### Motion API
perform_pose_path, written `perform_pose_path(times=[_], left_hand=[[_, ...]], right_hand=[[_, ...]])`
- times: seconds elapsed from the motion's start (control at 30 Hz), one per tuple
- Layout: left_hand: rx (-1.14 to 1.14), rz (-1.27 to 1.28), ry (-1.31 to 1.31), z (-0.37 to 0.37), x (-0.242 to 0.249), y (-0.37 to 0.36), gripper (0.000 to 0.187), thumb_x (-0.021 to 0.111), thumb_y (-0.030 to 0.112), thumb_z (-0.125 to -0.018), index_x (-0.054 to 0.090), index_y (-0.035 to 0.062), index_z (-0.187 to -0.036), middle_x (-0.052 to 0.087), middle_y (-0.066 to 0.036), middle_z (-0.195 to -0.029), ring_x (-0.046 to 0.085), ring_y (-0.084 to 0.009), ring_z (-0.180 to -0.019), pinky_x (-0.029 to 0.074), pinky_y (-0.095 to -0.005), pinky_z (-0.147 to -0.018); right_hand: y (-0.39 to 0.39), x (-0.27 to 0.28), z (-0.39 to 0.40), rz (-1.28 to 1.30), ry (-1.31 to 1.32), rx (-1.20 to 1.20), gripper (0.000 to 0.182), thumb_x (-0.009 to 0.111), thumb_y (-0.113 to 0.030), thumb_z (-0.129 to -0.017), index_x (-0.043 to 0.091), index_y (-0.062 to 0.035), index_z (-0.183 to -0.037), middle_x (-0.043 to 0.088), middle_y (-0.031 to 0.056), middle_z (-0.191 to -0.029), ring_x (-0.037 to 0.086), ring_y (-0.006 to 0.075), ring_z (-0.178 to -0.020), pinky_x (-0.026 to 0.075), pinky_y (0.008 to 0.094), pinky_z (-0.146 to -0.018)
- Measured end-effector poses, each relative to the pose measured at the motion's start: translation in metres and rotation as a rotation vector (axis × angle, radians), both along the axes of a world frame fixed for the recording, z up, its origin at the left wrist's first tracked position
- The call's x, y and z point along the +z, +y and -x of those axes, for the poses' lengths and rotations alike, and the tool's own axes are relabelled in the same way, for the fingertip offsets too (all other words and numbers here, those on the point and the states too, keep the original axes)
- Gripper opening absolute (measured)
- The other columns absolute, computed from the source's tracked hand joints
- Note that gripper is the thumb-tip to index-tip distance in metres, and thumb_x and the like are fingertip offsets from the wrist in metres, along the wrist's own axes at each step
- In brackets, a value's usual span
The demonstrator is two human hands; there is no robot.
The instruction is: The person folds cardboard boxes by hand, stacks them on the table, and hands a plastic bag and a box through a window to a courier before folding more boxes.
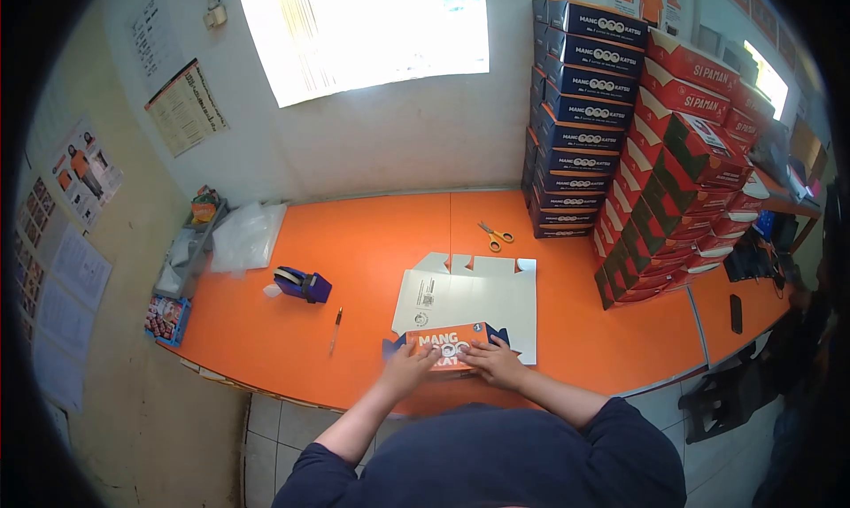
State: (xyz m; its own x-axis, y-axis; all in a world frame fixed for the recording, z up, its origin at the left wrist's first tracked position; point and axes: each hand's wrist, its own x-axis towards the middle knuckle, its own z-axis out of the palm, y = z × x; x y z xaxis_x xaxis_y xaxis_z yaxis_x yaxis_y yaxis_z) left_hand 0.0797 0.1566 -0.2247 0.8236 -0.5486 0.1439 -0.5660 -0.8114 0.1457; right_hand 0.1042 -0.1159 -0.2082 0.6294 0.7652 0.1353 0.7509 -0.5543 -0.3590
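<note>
A flat cardboard box blank (478, 293) lies on the orange table, its pale inner side up, with cut notches along the far edge. Its near part is folded over, showing an orange printed panel (443, 337) lettered "MANG" with dark blue end flaps. My left hand (410, 367) rests on the left part of this panel, fingers stretched across it. On the right part, my right hand (498, 365) lies with its fingers spread over the print. Both hands touch the panel near the table's front edge; the undersides of the fingers are hidden.
Yellow-handled scissors (498, 236) lie beyond the blank. A blue tape dispenser (303, 285) and a pen (336, 329) are to the left, with plastic bags (248, 235) behind. Tall stacks of dark blue boxes (591, 110) and red boxes (677, 167) stand at right.
</note>
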Motion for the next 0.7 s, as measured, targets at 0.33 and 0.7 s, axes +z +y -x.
perform_pose_path(times=[0.33,0.7], left_hand=[[0.396,0.319,0.245,0.023,-0.005,-0.014,0.063,0.049,0.024,-0.086,0.025,0.0141,-0.144,0.005,-0.024,-0.15,0.002,-0.0431,-0.138,0.007,-0.0557,-0.109],[0.247,0.507,0.219,0.025,0.128,-0.037,0.091,0.085,0.038,-0.057,0.038,0.0237,-0.134,-0.006,-0.031,-0.145,0.001,-0.0523,-0.134,0.017,-0.0557,-0.108]], right_hand=[[0.009,-0.047,0.013,-0.262,0.132,-0.239,0.06,0.04,-0.033,-0.096,0.015,-0.0108,-0.145,0.007,0.0233,-0.149,0.01,0.0323,-0.139,0.014,0.044,-0.111],[0.035,-0.025,-0.022,-0.462,1.024,-0.359,0.045,0.039,-0.023,-0.098,0.036,-0.0013,-0.137,0.05,0.0093,-0.129,0.048,0.017,-0.115,0.035,0.0282,-0.099]])
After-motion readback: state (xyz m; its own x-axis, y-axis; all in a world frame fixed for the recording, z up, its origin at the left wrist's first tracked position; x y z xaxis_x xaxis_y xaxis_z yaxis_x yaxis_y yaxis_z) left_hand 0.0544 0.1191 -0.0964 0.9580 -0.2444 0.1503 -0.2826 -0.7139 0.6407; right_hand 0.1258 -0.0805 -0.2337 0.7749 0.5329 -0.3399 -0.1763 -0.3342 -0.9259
